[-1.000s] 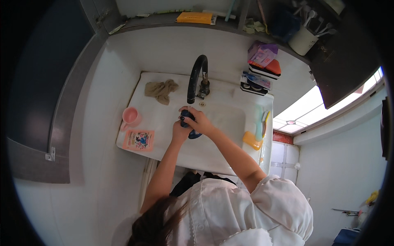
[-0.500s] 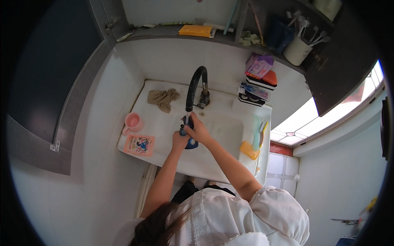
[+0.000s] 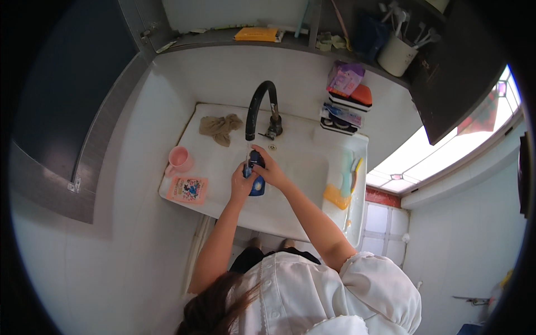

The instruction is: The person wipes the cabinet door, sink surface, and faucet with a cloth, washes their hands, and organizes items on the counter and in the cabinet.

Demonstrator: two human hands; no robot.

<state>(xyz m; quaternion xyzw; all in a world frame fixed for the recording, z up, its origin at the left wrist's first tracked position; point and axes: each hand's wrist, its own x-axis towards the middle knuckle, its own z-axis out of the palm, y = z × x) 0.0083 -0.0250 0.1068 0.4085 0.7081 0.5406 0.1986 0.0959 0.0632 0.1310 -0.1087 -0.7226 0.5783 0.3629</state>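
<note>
Beneath the curved black faucet (image 3: 261,97), my left hand (image 3: 240,183) and my right hand (image 3: 270,168) grip a dark blue object (image 3: 257,186) over the white sink (image 3: 310,173). It has a pale round spot low on its side, and its upper part is darker. My fingers cover much of it, so its exact kind cannot be made out. A thin stream of water falls from the spout onto it and my left fingers. The fingers of both hands curl around it from either side.
A brown cloth (image 3: 219,127), a pink mug (image 3: 180,159) and a pink printed packet (image 3: 188,190) lie along the sink's left ledge. On the right ledge are a yellow item (image 3: 337,196) and a brush (image 3: 356,166). Stacked boxes (image 3: 343,106) stand at the back right, below an open cabinet.
The blue object now shows more of its front, with the pale spot in view. My right hand has shifted slightly on it. The whole view has tilted a little.
</note>
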